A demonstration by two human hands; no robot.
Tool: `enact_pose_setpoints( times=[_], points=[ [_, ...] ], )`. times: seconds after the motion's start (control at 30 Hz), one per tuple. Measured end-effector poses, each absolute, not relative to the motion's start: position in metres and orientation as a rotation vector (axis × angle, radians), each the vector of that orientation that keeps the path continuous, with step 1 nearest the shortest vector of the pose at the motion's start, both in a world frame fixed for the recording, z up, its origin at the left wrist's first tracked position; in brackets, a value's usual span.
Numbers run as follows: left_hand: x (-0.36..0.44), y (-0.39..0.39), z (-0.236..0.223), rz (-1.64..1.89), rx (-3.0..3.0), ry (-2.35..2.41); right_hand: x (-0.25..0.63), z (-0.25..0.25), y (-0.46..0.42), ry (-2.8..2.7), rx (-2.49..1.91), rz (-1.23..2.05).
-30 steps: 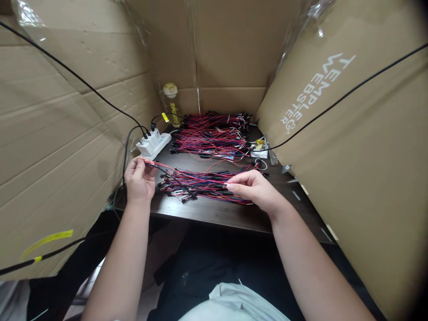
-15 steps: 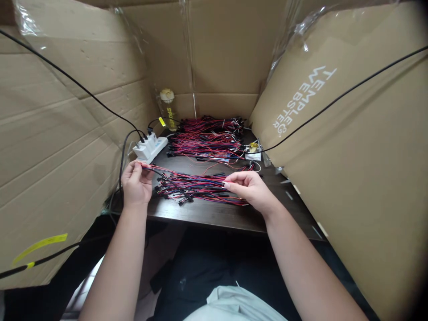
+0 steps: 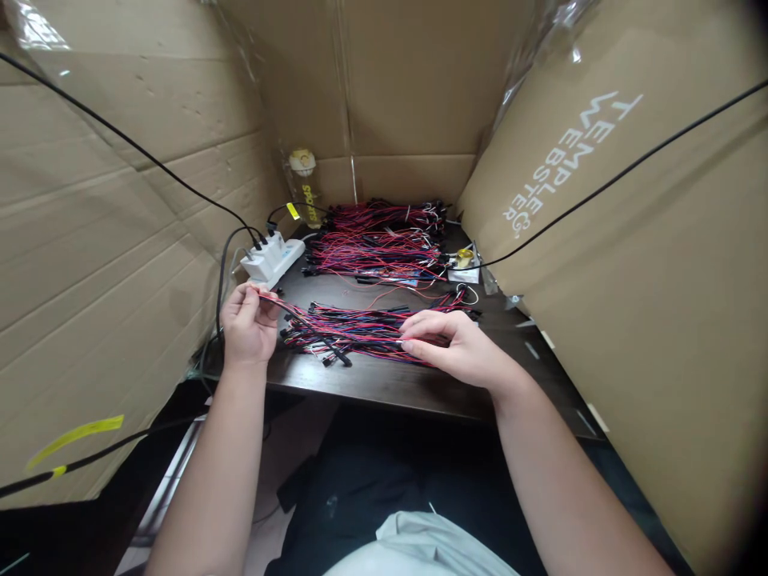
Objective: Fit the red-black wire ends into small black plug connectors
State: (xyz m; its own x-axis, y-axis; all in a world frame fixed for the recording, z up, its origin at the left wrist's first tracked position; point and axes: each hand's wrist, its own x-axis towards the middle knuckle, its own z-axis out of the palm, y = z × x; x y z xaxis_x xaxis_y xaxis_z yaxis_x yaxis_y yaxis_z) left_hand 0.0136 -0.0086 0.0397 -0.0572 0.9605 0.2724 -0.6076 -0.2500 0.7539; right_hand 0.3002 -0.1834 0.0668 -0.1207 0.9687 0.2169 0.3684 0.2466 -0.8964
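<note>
On the dark table lies a bundle of thin red, blue and black wires [image 3: 354,330] with small black connectors. At its left end my left hand [image 3: 249,322] is closed in a pinch on several red and black wires [image 3: 282,304], which run down to the right across the bundle. A thicker black lead [image 3: 327,342] hangs from the same hand, its end at the bundle's front. My right hand [image 3: 453,344] is over the bundle's right part, thumb and forefinger nearly together around a pale-tipped wire end; the other fingers are loosely curled.
Behind are two wire piles [image 3: 378,252]. A white power strip [image 3: 282,260] with plugs stands at left, a bottle [image 3: 306,192] behind it. A small yellow item [image 3: 465,258] lies at right. Cardboard walls [image 3: 414,80] enclose the table [image 3: 372,384]; a black cable [image 3: 600,180] crosses at right.
My right hand has lowered slightly towards the bundle, and its fingers have spread a little. The wires from my left hand now sag lower. The camera view has shifted and returned.
</note>
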Motion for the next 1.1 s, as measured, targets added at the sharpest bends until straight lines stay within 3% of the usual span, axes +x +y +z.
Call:
enact_pose_setpoints(
  times=[0.23, 0.53, 1.1],
  points=[
    [0.016, -0.003, 0.035, 1.757, 0.918, 0.663, 0.291, 0.087, -0.177, -2.023, -1.505, 0.551],
    [0.019, 0.001, 0.027, 1.864, 0.99, 0.85, 0.287, 0.07, -0.161, -1.686, -1.396, 0.951],
    [0.024, 0.001, 0.025, 1.843, 1.047, 0.848, 0.287, 0.077, -0.17, -1.412, -1.234, 1.199]
  ],
)
